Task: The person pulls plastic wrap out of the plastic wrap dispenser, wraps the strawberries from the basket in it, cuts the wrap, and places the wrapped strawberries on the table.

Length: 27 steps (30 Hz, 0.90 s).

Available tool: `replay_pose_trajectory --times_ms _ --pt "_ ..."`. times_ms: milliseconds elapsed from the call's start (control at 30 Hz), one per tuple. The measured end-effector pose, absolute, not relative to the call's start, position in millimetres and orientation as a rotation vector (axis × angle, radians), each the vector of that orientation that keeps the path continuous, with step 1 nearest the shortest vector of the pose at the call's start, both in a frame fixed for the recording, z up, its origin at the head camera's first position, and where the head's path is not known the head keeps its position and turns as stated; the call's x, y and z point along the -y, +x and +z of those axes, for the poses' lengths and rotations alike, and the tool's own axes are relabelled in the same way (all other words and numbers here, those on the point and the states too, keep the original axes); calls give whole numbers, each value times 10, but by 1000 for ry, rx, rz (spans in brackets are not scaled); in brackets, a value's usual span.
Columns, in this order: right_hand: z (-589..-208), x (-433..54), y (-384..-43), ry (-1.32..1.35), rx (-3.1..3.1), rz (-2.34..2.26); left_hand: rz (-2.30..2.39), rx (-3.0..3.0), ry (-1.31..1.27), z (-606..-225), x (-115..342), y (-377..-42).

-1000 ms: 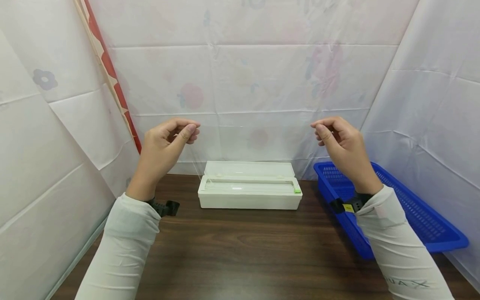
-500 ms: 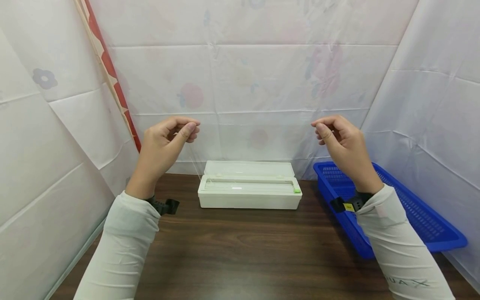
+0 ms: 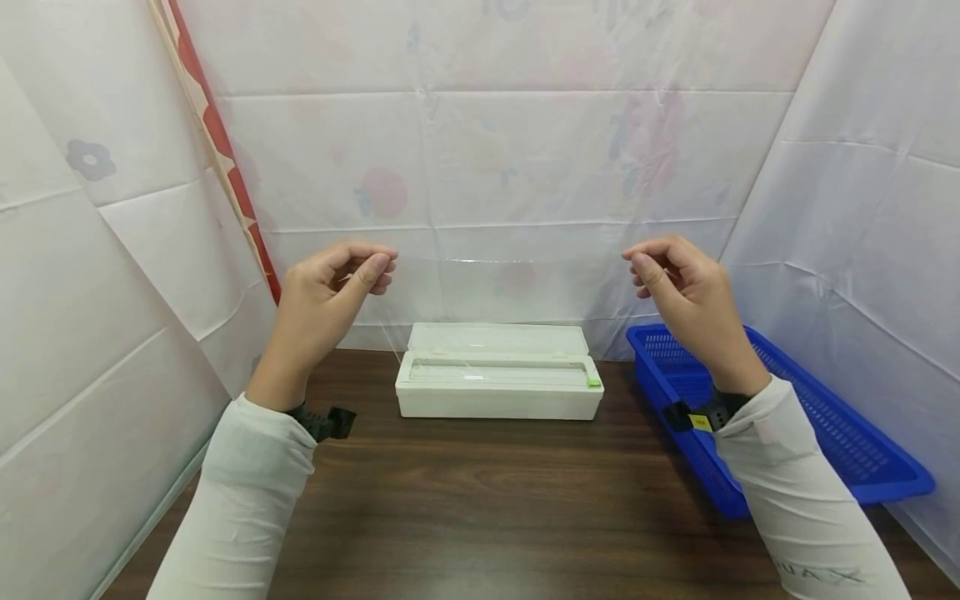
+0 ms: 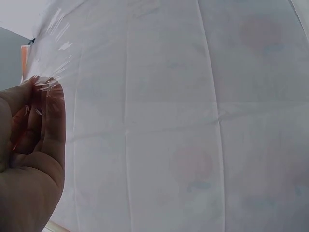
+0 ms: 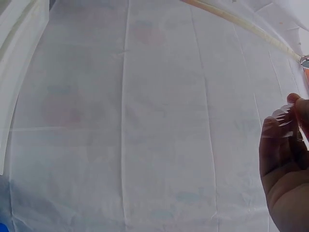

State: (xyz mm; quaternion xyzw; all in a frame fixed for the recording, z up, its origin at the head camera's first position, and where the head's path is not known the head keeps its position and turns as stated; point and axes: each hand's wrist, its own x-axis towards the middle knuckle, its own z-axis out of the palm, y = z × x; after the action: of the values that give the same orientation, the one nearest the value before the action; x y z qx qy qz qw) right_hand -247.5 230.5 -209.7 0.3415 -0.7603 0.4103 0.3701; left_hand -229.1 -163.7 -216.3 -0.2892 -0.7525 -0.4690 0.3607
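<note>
A sheet of clear cling film (image 3: 480, 262) is stretched between both hands, above a white cling film dispenser (image 3: 498, 405). My left hand (image 3: 326, 287) pinches one corner between thumb and fingertips; in the left wrist view, shiny creases in the film (image 4: 60, 46) gather at that pinch. My right hand (image 3: 678, 279) pinches the opposite corner, and the right wrist view shows the film crumpled over the fingers (image 5: 270, 133). From the left hand, the film's side edge runs down to the dispenser. The dispenser's lid (image 3: 498, 338) stands raised at the back, and a green slider (image 3: 594, 383) sits at its right end.
A blue plastic basket (image 3: 892, 492) stands to the right, partly behind the right forearm. Below lies a dark wooden table (image 3: 465, 500). White patterned sheeting (image 3: 510, 158) encloses the back and sides, with a red-and-beige strip (image 3: 217, 133) at the back left.
Both hands keep their pinch and have dipped very slightly. The film's upper edge has sunk a little and catches more light. The dispenser has not moved.
</note>
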Motion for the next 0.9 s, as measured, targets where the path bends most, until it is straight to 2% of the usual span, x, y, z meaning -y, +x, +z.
replay_pose_trajectory --times_ms 533,900 --pt "-2119 -2341 -2359 927 1968 1065 -1213 1903 -790 -2232 1643 -2166" --pt "-2173 -2387 -2307 1073 1950 1104 -1223 1930 -906 -2279 1708 -2094"
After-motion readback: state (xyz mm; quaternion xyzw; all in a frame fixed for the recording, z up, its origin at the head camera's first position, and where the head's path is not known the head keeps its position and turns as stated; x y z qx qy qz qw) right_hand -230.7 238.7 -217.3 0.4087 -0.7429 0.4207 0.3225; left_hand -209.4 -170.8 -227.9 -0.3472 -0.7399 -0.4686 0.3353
